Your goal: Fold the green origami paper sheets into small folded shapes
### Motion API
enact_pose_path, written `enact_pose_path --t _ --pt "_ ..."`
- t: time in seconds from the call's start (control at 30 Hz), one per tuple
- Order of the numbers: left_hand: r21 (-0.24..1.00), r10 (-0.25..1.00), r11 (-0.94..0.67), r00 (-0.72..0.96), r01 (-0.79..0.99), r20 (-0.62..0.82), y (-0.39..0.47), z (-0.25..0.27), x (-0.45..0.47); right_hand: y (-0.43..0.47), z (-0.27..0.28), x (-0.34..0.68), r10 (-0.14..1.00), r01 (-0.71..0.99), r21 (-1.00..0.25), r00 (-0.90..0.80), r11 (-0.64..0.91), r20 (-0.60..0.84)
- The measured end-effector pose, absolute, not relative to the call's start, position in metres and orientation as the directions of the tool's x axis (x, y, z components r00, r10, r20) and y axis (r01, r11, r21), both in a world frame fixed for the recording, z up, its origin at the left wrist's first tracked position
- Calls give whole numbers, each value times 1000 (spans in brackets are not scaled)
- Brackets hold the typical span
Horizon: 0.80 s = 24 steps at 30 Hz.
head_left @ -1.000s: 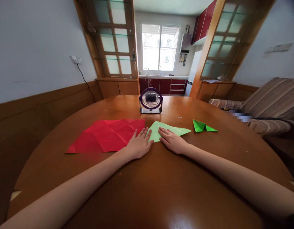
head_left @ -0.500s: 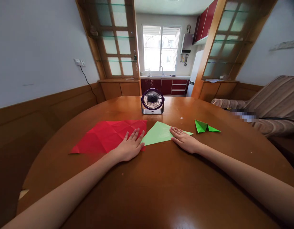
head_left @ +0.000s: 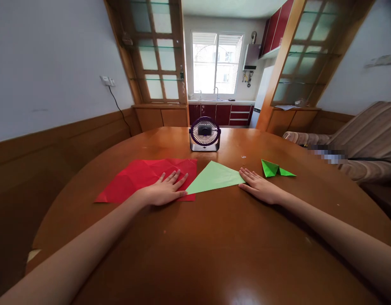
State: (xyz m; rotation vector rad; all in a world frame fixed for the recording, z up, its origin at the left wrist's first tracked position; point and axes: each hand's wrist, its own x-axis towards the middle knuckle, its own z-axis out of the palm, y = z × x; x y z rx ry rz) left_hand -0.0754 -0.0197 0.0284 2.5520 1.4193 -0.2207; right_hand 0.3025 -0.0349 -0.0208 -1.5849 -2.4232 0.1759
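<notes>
A light green sheet of paper (head_left: 213, 178), folded to a triangle-like shape, lies flat on the table between my hands. My left hand (head_left: 165, 189) rests with spread fingers on the creased red paper (head_left: 125, 186), its thumb at the green sheet's left corner. Over the right corner of the green sheet lies my right hand (head_left: 259, 186), palm down with fingers stretched out, hiding that tip. Just beyond it sits a small bright green folded paper piece (head_left: 271, 168) with a pointed part to its right.
A small dark purple fan (head_left: 205, 132) stands on the brown wooden table (head_left: 195, 250) behind the papers. To the right of the table is a striped sofa (head_left: 367, 131). White scraps lie near the fan.
My hands have slid apart along the green sheet's lower edge, the left one leftward and the right one rightward to the corner. More of the green sheet shows now.
</notes>
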Motion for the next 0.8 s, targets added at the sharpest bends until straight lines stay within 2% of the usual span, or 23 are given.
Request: enact_pose_path --t 0.17,0.53,0.6,0.67,0.8 --pt "134 814 -501 518 855 -263 -15 32 -83 -37 -21 319 924 901 -207 -361 381 127" --pt "190 825 -508 538 840 -172 -17 38 -81 -46 -14 308 927 915 -183 -327 359 183" --pt "230 808 -556 584 799 -75 -25 36 -69 -49 -10 299 907 907 -155 -353 392 229" --pt "216 766 -631 642 745 24 -33 30 -55 -53 -7 286 877 882 -146 -401 447 265" --pt "177 646 -756 763 631 40 -43 16 -35 -52 -5 252 832 816 -190 -500 546 240"
